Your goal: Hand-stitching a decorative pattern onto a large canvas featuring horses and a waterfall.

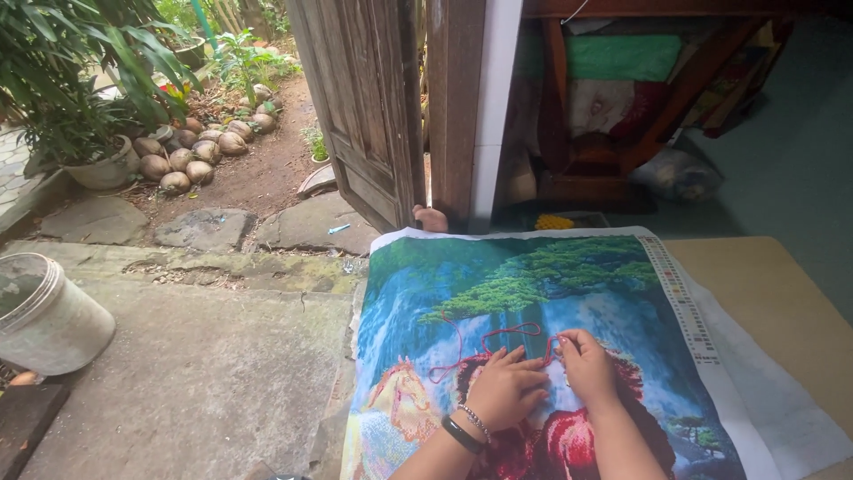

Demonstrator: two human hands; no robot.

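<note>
A large printed embroidery cloth (pixel 533 284) with green trees, a blue waterfall and red flowers lies spread over my lap. My left hand (pixel 506 389), wearing a black band and a bead bracelet, rests flat on the red stitched area. My right hand (pixel 586 364) sits beside it with its fingertips pinched on a red thread (pixel 498 333). The thread loops loosely across the blue part of the picture. Whether a needle is in the fingers is too small to tell.
A tan board or table (pixel 782 302) lies under the cloth on the right. A wooden door (pixel 364 107) stands open ahead, with stone paving (pixel 195 356), a white bucket (pixel 44 316), coconut husks (pixel 195 151) and potted plants outside. Wooden shelving (pixel 622 89) with folded cloth stands behind.
</note>
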